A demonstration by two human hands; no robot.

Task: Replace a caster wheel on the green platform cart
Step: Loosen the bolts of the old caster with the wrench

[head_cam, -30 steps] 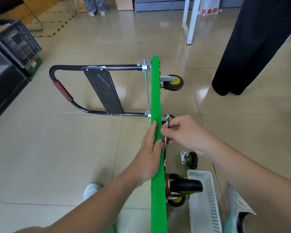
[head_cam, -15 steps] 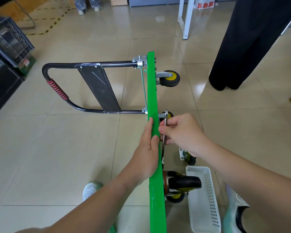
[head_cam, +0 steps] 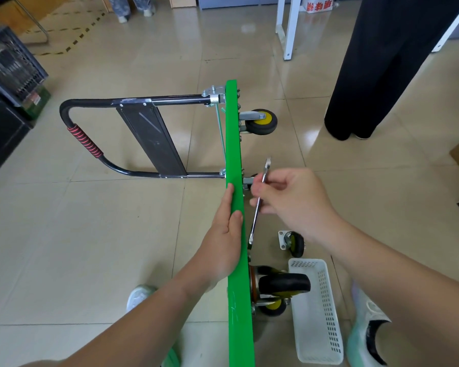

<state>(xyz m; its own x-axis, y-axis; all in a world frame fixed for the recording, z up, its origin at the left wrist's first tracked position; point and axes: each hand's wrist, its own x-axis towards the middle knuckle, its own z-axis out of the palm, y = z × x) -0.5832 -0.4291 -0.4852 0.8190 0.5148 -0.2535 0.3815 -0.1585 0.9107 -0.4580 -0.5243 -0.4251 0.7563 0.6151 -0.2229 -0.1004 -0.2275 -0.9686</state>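
**Cart on its edge, wrench in hand at the wheel mount**

Here's the green cart (head_cam: 235, 144), tipped up on its long side on the floor (head_cam: 90, 247), folded handle (head_cam: 85, 140) out to the left and underside facing right. The left hand (head_cam: 223, 234) lies flat against the deck, fingers straight, thumb along the top edge, steadying it. The right hand (head_cam: 292, 200) pinches a slim metal wrench (head_cam: 257, 215) mid-shaft, fingers curled round it. The wrench's lower end sits close against the underside; whether it's on a bolt, I can't tell.

The loose wheel (head_cam: 293, 241) stands on the floor just right of the cart, near a white basket (head_cam: 317, 308). Two fitted wheels show, one big black one (head_cam: 282, 284) close in and one far off (head_cam: 260, 122).

Handling, as I judge it: the deck looks stiff but thin and tippy on edge, so a flat palm high on the rim is the right hold. The loose wheel should be small, dense and hard, and its swivel will flop, so grab it by the flat mounting plate, not the tyre. The wrench is smooth and thin; a grip nearer the end gives more leverage.
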